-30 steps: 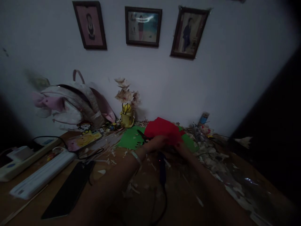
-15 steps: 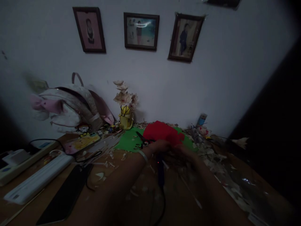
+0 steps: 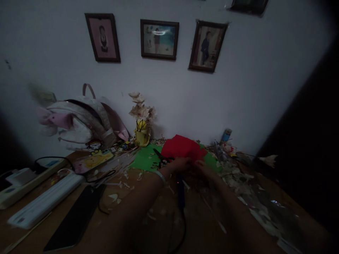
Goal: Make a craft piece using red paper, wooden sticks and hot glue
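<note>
My left hand point(image 3: 182, 164) and my right hand point(image 3: 203, 167) meet in front of a red sheet point(image 3: 182, 145), with their fingers curled toward each other. Darkness hides the fingertips and whatever lies between them. Just below my left hand lies a dark tool handle point(image 3: 181, 195) with a small red light and a black cord. Black-bladed scissors point(image 3: 159, 154) rest to the left of that hand, partly over a green sheet point(image 3: 144, 157). The green sheet also shows to the right, behind the red one. A thin white-tipped stick point(image 3: 215, 217) lies below my right hand.
White scraps point(image 3: 114, 198) litter the wooden table. At left are a black phone point(image 3: 75, 218), a long white box point(image 3: 46, 201), a power strip point(image 3: 7, 194) and a backpack point(image 3: 79, 120). A yellow vase point(image 3: 142, 137) of flowers stands by the wall; clear plastic point(image 3: 275, 208) lies right.
The view has tilted up slightly, so the wall frames sit lower. Both hands stay close together by the red sheet, the right one shifted very little. The scissors and dark tool look unmoved.
</note>
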{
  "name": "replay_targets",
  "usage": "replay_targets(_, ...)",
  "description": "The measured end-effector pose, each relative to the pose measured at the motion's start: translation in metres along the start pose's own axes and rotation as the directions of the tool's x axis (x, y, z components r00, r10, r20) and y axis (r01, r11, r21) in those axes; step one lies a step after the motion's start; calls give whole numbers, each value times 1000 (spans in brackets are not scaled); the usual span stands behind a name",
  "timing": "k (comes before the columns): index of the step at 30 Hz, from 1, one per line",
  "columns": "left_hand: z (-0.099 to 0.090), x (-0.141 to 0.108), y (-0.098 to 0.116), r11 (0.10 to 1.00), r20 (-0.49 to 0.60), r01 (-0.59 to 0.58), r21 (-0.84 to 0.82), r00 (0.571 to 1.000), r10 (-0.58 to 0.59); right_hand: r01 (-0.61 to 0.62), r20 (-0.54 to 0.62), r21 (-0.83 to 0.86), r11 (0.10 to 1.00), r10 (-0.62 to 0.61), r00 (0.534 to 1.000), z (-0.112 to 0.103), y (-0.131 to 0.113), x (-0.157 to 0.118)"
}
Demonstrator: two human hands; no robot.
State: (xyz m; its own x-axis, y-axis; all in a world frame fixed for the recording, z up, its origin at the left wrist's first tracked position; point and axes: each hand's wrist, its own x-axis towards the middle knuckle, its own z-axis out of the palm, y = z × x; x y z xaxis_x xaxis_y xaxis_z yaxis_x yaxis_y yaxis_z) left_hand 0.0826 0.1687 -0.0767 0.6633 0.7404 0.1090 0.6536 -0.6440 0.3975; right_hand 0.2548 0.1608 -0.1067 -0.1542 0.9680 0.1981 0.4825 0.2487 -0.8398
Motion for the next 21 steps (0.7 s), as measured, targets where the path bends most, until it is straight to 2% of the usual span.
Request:
replay_targets(3,1,6,1,1000,3,23,11,1000,-23,0,67,-24,1000,2,998,-1,8,2)
replay_targets(9,0,12,6,994,25,78,72,996,-80,-47,55,-108,993,53,997,5,12,4)
replay_targets(15,-6,9,8,984,6,129,125,991,-130,-65,75,-143,988,76,994,6,8,8)
replay_targets(21,-7,9,2,982,-6,167,89,986,-167,-89,95,-110,990,99,990,3,-4,2)
